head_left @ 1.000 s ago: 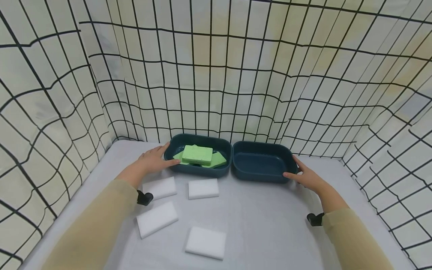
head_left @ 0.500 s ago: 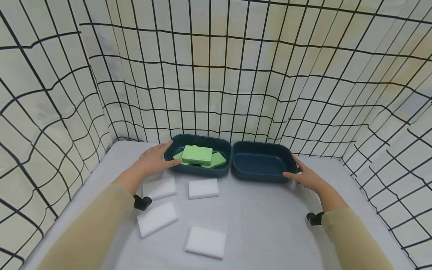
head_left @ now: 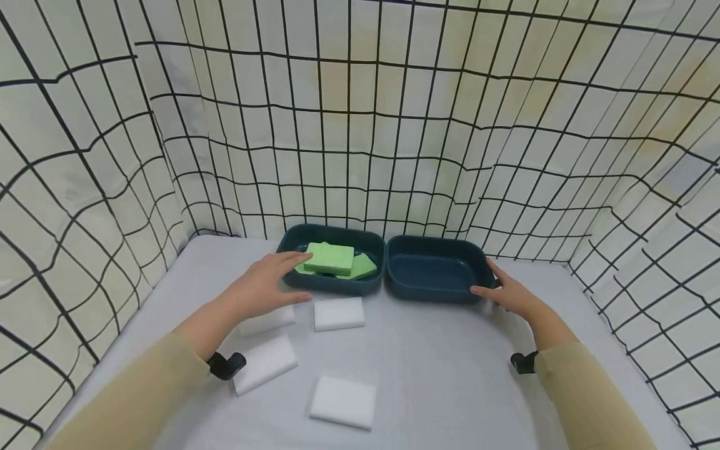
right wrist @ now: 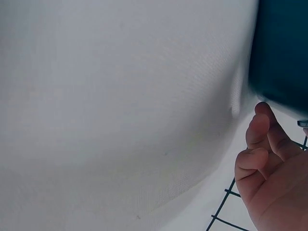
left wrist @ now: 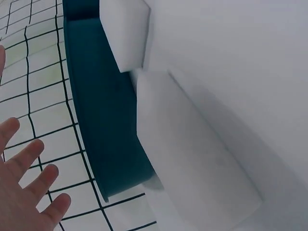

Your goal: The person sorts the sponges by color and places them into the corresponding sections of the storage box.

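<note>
My left hand (head_left: 259, 290), fingers spread and holding nothing, hovers over a white sponge block (head_left: 267, 320), in front of the left dark teal tub (head_left: 332, 285). Its fingertips overlap the tub's front left corner in the head view. Inside that tub lie several light green sponge blocks (head_left: 332, 257), stacked loosely. My right hand (head_left: 514, 297) grips the right end of the right teal tub (head_left: 433, 294), thumb over the front corner rim, other fingers along the outside. In the right wrist view its fingers (right wrist: 260, 125) are bent under the tub's end. That tub has nothing in it.
More white sponge blocks lie on the white cloth-covered table (head_left: 450, 375): one before the left tub (head_left: 339, 314), one at left (head_left: 264, 364), one nearer the front (head_left: 343, 402). A black wire grid (head_left: 360, 137) walls the back and both sides.
My left hand has let go of the left tub's end and come back toward me, over the white block there. My right hand stays on the right tub.
</note>
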A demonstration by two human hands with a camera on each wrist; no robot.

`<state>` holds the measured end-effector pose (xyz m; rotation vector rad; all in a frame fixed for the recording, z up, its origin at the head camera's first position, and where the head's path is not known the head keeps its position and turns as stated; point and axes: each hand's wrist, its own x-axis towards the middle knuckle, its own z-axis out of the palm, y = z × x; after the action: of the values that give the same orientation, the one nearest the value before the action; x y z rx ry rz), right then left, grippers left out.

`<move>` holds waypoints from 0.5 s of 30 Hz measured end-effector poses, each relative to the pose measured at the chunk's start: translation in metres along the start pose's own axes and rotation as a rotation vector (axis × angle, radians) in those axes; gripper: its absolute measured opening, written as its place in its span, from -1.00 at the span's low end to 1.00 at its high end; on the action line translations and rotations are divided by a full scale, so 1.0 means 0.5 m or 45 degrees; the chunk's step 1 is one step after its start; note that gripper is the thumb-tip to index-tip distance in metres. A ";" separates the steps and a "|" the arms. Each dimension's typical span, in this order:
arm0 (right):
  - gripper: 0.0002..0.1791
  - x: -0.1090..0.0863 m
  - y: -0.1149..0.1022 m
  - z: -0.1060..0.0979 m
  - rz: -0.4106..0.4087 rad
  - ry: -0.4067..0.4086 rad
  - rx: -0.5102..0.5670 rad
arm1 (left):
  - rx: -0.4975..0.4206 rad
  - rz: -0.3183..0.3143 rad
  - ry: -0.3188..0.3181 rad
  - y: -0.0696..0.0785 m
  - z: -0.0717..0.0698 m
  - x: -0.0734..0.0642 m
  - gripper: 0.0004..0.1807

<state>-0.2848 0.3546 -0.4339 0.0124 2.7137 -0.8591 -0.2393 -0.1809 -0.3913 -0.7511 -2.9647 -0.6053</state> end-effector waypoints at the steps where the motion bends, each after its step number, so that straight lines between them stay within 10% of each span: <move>1: 0.23 0.000 0.000 0.000 0.003 -0.002 0.000 | -0.001 0.030 -0.005 0.007 0.003 -0.007 -0.02; 15: 0.23 -0.004 -0.007 -0.007 0.000 -0.033 0.001 | 0.007 0.310 -0.200 0.095 0.027 -0.087 -0.22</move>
<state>-0.2844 0.3538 -0.4284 0.0009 2.6892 -0.8546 -0.1778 -0.1573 -0.3916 -1.1883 -2.9411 -0.5443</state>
